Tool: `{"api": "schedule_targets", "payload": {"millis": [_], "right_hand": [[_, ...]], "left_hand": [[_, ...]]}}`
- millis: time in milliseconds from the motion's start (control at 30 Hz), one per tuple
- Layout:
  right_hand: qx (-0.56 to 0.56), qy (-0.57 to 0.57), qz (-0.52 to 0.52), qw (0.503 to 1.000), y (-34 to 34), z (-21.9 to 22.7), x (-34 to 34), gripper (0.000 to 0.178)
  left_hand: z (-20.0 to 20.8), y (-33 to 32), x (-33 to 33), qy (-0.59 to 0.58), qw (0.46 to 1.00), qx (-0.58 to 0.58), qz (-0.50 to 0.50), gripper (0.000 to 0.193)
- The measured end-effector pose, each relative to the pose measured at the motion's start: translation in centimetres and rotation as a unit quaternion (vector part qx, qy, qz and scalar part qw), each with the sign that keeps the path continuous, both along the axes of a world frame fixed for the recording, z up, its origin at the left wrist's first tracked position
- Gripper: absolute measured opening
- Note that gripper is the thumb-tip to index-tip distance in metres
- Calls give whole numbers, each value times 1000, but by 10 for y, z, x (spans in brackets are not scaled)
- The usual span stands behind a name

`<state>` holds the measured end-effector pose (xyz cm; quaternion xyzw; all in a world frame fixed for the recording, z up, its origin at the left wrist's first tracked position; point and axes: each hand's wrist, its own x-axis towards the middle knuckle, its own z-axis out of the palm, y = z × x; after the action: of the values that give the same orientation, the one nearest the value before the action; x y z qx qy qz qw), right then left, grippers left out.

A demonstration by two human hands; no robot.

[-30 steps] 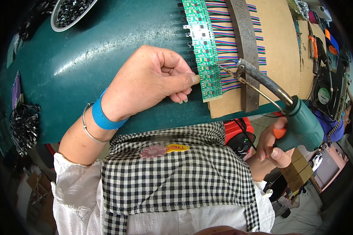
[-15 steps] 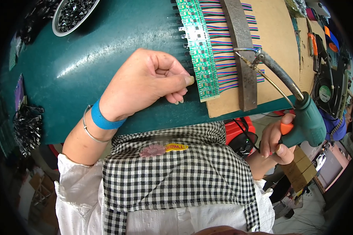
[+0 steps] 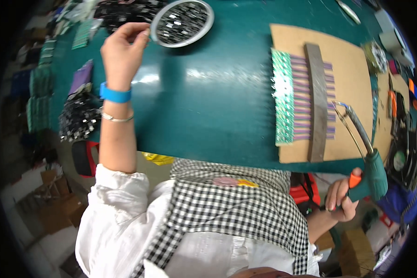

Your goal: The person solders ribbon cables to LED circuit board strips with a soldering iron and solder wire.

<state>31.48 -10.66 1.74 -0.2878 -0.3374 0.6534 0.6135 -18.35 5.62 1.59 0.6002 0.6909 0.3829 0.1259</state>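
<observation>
My left hand (image 3: 120,53) is at the far left, fingers curled and thumb against the forefinger at the left rim of a bowl (image 3: 208,28) of small black parts (image 3: 180,22). What the fingertips hold, if anything, is too small and blurred to tell. My right hand (image 3: 342,199), low on the right, grips a green soldering gun (image 3: 375,178) with an orange trigger. Its metal tip reaches over a row of green circuit boards (image 3: 283,99) with coloured wires (image 3: 302,109). A dark metal bar (image 3: 318,104) lies across the wires on a cardboard sheet (image 3: 350,55).
Dark parts (image 3: 129,14) are heaped behind my left hand. A bundle of purple-wired black pieces (image 3: 78,116) hangs at the table's left edge. Tools, including orange-handled pliers (image 3: 393,102), lie at the far right. The green table (image 3: 208,111) spans the middle.
My left hand has left the circuit boards and moved far left and away to the bowl. The right hand still holds the soldering gun. The whole view has shifted.
</observation>
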Motion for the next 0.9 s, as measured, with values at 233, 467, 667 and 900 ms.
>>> {"api": "schedule_targets", "payload": {"millis": [233, 467, 667, 900], "right_hand": [[26, 1, 25, 999, 0, -5, -10, 63], [19, -14, 4, 1000, -4, -3, -13, 63], [2, 0, -12, 1000, 0, -3, -17, 61], [12, -12, 27, 999, 0, -3, -15, 65]], "left_hand": [[-14, 17, -32, 174, 980, 58, 82, 16], [-16, 38, -22, 168, 962, 195, 95, 20], [2, 47, -3, 155, 947, 270, 80, 19], [-9, 52, 24, 248, 954, -19, -167, 28]]}}
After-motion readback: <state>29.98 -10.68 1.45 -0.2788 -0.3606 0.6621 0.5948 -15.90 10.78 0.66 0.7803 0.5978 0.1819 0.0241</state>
